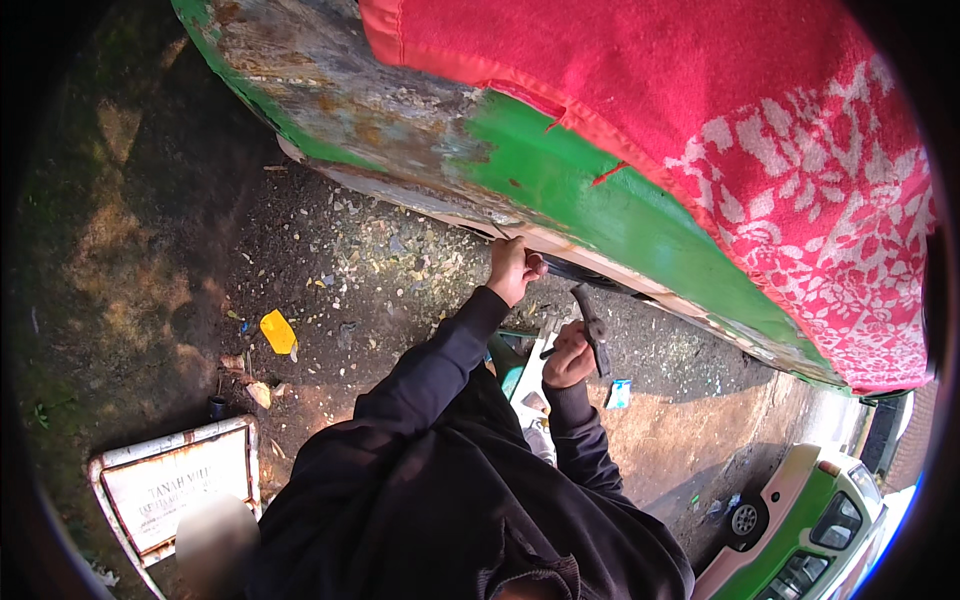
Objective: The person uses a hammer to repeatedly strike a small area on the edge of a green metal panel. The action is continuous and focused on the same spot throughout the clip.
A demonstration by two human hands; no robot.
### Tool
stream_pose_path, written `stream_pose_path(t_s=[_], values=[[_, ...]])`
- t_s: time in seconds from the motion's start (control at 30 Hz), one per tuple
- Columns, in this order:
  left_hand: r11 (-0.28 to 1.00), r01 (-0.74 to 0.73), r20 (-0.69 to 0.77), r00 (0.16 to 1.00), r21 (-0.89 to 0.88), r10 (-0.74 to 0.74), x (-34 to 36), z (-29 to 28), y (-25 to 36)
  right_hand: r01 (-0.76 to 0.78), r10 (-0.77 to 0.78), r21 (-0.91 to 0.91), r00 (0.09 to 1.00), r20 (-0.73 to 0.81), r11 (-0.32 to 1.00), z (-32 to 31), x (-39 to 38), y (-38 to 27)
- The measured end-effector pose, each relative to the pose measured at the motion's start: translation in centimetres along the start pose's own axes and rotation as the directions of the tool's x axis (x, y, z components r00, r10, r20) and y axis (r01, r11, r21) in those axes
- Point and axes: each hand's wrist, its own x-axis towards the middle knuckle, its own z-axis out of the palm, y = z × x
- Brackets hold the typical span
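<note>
In the head view, my left hand [512, 268] is closed on a slim tool [500, 230] with a rounded handle end, its shaft angled up to the pale lower edge of a vehicle's green body [600, 210]. That lower panel has patches of rust, grey and peeling paint. Below and right of it, my right hand [568, 358] grips a hammer [596, 332], its head raised clear of the tool. A red cloth [650, 60] with a white floral pattern drapes over the vehicle's upper side. A dark gap shows under the body, just behind my hands.
Littered ground [350, 260] lies below, with a yellow plastic piece [277, 330] and a small blue-and-white packet [618, 393]. A rusty framed white sign [170, 500] is at lower left. A green-and-white van [810, 530] stands at lower right.
</note>
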Motion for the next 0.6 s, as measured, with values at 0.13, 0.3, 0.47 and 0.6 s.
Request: stream_pose_path(t_s=[0.13, 0.3, 0.47, 0.6], values=[[0.999, -0.038, -0.005, 0.999, -0.005, 0.038, 0.8, -1.1, -0.2, -0.079, 0.105, -0.248, 0.990, 0.090, 0.966, 0.8, 2.1, -1.9], [0.999, -0.045, 0.024, 0.999, -0.023, 0.046, -0.1, 0.3, -0.4, -0.100, 0.138, 0.322, 0.985, -0.099, 0.941, -0.6, -0.2, -1.0], [0.998, -0.051, -0.022, 0.998, -0.036, 0.050, 0.5, 0.0, -0.1, -0.125, 0.150, -0.221, 0.983, 0.102, 0.967, 0.5, 1.4, -1.5], [0.997, -0.068, 0.043, 0.997, -0.035, 0.070, 0.4, 0.2, -0.8, -0.125, 0.229, 0.429, 0.953, -0.200, 0.894, 0.0, 1.4, -3.4]])
